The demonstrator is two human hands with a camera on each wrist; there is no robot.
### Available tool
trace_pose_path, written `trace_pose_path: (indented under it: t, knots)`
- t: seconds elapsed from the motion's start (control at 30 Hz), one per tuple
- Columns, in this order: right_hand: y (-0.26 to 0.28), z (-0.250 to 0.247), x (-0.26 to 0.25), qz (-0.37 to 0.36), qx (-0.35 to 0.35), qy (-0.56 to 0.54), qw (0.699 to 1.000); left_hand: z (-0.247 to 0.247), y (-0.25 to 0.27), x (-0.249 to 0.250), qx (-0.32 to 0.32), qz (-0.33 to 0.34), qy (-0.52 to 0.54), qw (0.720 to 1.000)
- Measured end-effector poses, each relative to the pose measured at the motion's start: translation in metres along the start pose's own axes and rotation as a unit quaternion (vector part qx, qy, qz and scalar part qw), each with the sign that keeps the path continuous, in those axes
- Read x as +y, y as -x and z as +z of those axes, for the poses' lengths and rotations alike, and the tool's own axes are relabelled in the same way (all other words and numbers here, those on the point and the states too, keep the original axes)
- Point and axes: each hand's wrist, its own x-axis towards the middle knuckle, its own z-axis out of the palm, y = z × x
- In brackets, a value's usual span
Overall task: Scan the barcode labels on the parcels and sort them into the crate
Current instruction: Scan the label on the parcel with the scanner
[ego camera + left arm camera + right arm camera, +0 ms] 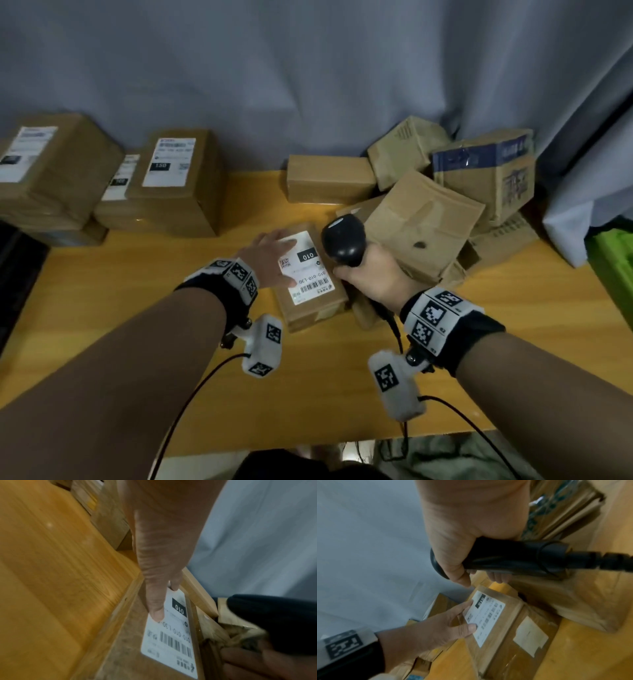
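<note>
At frame centre, you are pressing your left hand (270,260), fingers straight, on the labelled parcel (310,313) lying on the table (137,291). Your right hand (371,279) is clamping the black scanner (342,241) just right of it.

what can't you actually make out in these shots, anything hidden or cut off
- Head view: green thing at the right edge, cut off by the frame and a white sheet; crate or not, unclear.
- Head view: labels on the left parcels, too blurred to read.
- Every view: left hand covers part of the 010 label.
- Trigger of the scanner: hidden under the right hand.
</note>
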Motion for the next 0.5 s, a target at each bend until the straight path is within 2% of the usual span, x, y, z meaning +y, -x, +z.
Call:
trace_pose_path:
  t: [0.13, 0.3, 0.37, 0.43, 0.5]
  knots:
    - [-0.011, 0.018, 0.005, 0.031, -0.035, 0.008, 0.999, 0.000, 0.007, -0.013, 0.022, -0.033, 0.025, 0.999]
    - [-0.018, 0.021, 0.004, 0.060, 0.005, 0.044, 0.997, 0.003, 0.024, -0.026, 0.086, -0.069, 0.167, 0.980]
    - [-0.022, 0.024, 0.003, 0.083, 0.004, 0.061, 0.995, 0.004, 0.028, -0.032, 0.108, -0.101, 0.187, 0.971]
    - [-0.024, 0.029, 0.001, 0.112, -0.015, 0.054, 0.992, 0.003, 0.030, -0.041, 0.092, -0.138, 0.157, 0.974]
    - [-0.025, 0.036, -0.003, 0.138, -0.036, -0.008, 0.990, -0.001, 0.031, -0.052, 0.078, -0.151, 0.153, 0.974]
